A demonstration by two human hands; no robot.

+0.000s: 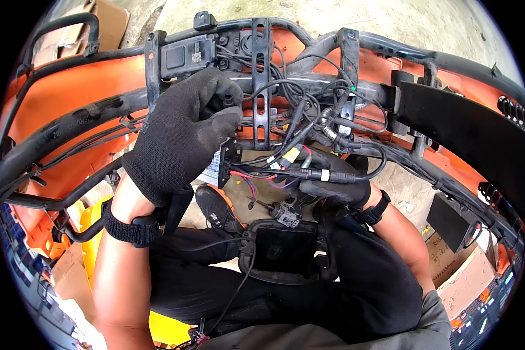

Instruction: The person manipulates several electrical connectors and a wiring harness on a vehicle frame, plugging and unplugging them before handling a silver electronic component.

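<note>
My left hand (182, 131), in a black knit glove, is closed with thumb and forefinger on a small black part (229, 100), just in front of a slotted upright bracket (261, 64). Below its fingers sits a metal-cased module (216, 169) with red and black wires. My gloved right hand (335, 189) is curled beneath a tangle of black cables (300, 111); what it grips is hidden. A black cable connector with a white band (324, 175) crosses over it. A grey plug (287, 214) hangs beside it, above a black framed screen or panel (283, 245) between my legs.
An orange vehicle body (52, 111) with a black tube frame (70, 134) spans the view. A black curved panel (466, 122) is at right. Cardboard boxes (108, 23) lie at back left and right, a yellow panel (93, 219) at lower left. My shoe (216, 210) is on concrete.
</note>
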